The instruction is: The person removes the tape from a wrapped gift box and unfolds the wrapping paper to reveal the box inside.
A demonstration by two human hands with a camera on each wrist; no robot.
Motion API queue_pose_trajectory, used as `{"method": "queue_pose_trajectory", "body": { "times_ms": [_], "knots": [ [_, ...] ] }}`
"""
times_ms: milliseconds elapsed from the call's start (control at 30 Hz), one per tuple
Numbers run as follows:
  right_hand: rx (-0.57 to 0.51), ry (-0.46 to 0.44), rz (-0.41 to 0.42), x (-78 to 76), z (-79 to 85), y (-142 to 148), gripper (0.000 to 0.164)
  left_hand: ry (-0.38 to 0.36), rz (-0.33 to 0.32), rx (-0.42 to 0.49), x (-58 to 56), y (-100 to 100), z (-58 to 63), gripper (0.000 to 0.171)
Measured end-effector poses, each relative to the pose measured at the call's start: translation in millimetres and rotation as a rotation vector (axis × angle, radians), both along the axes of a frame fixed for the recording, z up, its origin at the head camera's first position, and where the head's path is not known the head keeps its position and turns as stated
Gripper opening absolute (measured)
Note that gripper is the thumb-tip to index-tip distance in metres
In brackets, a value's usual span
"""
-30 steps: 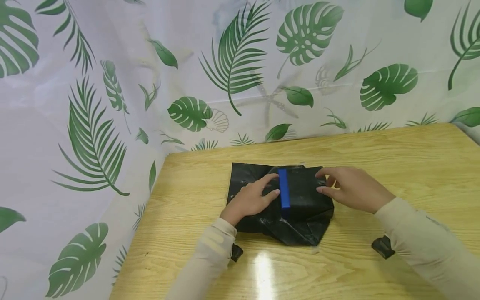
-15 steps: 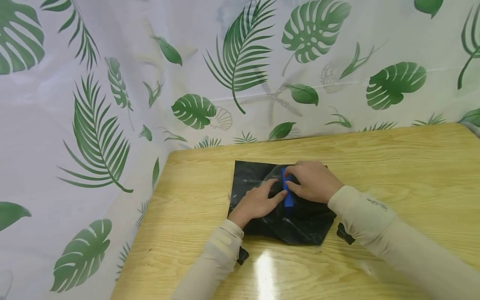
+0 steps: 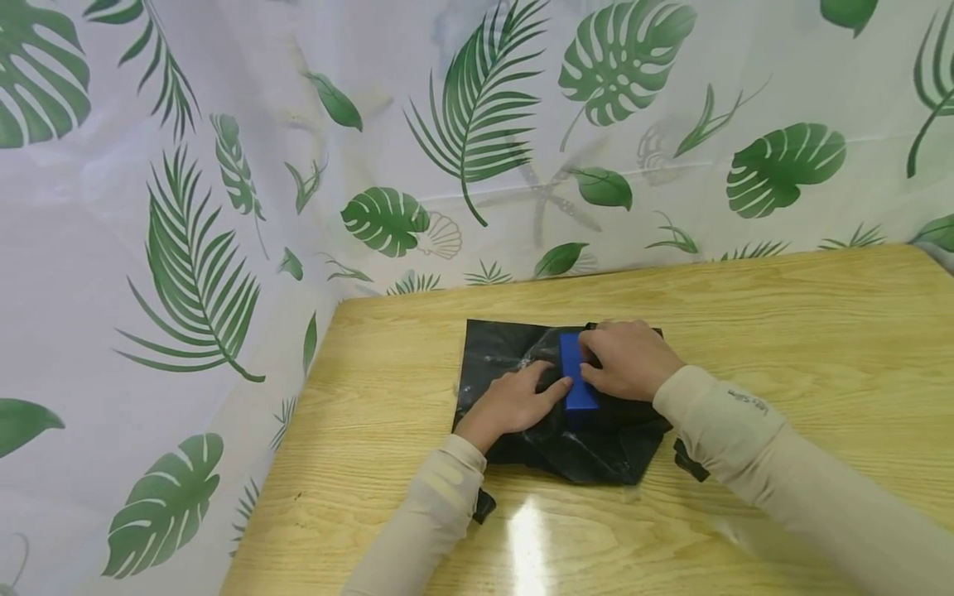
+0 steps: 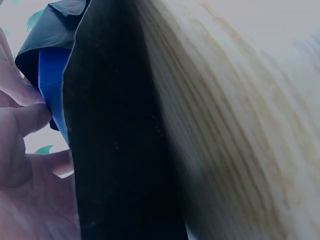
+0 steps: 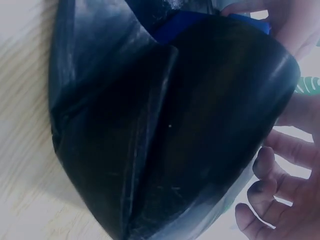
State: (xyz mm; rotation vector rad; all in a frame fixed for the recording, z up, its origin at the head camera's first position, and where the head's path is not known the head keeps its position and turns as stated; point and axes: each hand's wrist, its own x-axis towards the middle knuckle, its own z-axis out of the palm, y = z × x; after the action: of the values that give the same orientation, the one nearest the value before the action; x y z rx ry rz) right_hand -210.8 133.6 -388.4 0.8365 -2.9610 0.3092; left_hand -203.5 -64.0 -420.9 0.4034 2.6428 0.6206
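A blue box-shaped block (image 3: 580, 400) lies partly wrapped in a creased black plastic sheet (image 3: 599, 463) on the table. My left hand (image 3: 514, 404) rests over the sheet's left part, thumb and forefinger bent loosely against the block's left side. In the left wrist view, the thumb (image 4: 37, 117) touches the blue block (image 4: 51, 77). My right hand (image 3: 633, 360) pinches the sheet's edge over the block, at the right of the exposed blue strip. The right wrist view has the black sheet (image 5: 215, 110) covering most of the block, with several fingers (image 5: 262, 200) curled beside it.
The wood-patterned table (image 3: 387, 372) extends around the bundle. Behind and to the left hangs a white leaf-print cloth (image 3: 298, 116). A small dark piece (image 3: 483, 505) shows by the left sleeve, and another dark piece (image 3: 691, 460) by the right sleeve.
My right hand moved left from the bundle's right edge to the blue strip, then slightly right. The black flap has drawn back and more blue shows. My left hand has stayed nearly still.
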Motion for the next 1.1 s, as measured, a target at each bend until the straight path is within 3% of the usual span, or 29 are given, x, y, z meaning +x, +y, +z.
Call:
{"method": "queue_pose_trajectory", "body": {
  "times_ms": [533, 900, 1100],
  "knots": [
    [-0.039, -0.055, -0.069, 4.8, 7.8, 26.9, 0.012, 0.010, 0.001, 0.016, 0.6, -0.3, -3.8, 0.069],
    [-0.159, -0.171, -0.123, 16.0, 19.2, 87.5, 0.018, -0.012, -0.034, 0.064, -0.5, -3.7, -6.1, 0.070],
    [-0.160, -0.177, -0.158, 23.8, 17.6, 117.6, 0.017, 0.013, -0.073, 0.082, -1.8, -8.0, -7.0, 0.055]
  ]
}}
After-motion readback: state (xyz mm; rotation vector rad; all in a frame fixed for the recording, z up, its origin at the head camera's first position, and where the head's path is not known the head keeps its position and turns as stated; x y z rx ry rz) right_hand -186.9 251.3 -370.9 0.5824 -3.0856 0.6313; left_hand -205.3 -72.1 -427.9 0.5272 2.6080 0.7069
